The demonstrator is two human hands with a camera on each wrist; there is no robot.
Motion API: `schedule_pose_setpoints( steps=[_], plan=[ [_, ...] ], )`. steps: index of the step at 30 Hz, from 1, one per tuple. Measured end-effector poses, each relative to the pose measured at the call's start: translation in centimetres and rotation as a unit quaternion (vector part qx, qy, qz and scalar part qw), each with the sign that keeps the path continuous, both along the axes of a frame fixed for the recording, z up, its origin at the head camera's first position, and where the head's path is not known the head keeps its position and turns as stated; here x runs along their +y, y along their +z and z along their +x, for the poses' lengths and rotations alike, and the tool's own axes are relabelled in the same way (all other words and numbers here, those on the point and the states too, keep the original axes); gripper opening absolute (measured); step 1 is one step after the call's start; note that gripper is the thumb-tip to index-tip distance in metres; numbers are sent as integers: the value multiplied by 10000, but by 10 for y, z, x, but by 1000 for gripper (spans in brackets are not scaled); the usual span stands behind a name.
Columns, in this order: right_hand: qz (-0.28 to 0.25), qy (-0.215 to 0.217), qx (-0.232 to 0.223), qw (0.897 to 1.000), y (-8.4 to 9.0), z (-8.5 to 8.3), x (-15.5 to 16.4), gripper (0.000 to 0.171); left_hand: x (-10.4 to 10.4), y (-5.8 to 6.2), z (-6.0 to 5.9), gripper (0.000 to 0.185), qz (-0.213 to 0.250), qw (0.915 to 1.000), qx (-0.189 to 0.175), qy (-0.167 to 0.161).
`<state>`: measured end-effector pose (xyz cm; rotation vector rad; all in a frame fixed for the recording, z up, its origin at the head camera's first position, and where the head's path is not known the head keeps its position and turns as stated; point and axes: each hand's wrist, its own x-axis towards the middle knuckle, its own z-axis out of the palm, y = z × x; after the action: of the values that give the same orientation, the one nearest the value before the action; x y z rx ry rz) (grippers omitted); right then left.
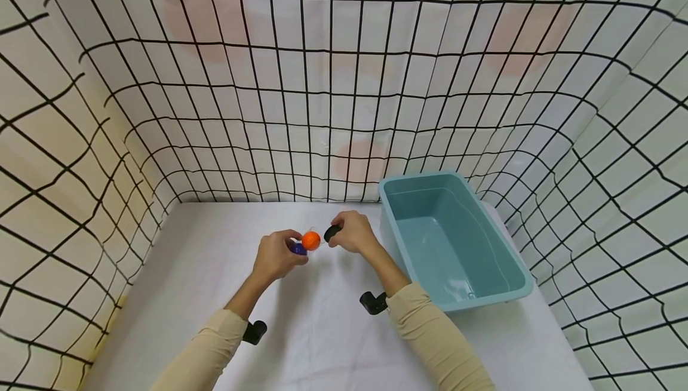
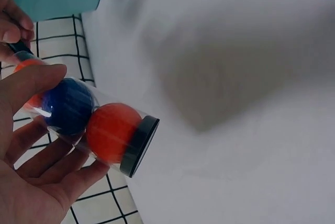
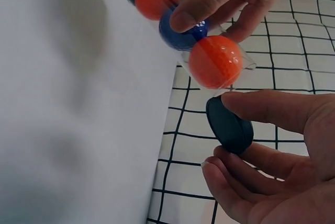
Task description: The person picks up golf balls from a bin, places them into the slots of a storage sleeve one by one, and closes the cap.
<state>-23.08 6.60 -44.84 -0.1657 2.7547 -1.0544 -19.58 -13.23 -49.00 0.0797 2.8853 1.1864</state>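
Tub [image 1: 516,271] stands on the table [image 1: 322,343], right of both hands (tube [image 1: 306,243] between them)

The white cloth-covered table [image 1: 322,343] lies bare across the lower centre and left of the frame, open for passing. At right the teal plastic tub [image 1: 454,242] blocks the way, just beside the right hand [image 1: 352,233]. Black-gridded white curtain walls [image 1: 242,110] close the left, back and right sides.
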Motion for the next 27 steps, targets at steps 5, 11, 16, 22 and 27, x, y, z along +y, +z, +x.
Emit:
schedule_pose_setpoints(
  steps=[5,11,16,22,27],
  plan=[
    [142,103,-113,9998,3,-1,2,42,3,-4,-1,41,-38,10000,61,-51],
    [153,96,-190,9997,3,-3,5,40,7,-6,0,42,-49,9999,96,-74],
    [-211,126,-297,9993,-2,-4,8,38,9,-4,1,42,-7,10000,48,-83],
    [-687,162,-510,9962,-4,-5,9,39,11,-5,0,41,-16,9999,123,-114],
    [-1287,169,-963,9868,-5,-6,11,41,13,-5,-1,42,42,9999,96,-119]
  ],
)
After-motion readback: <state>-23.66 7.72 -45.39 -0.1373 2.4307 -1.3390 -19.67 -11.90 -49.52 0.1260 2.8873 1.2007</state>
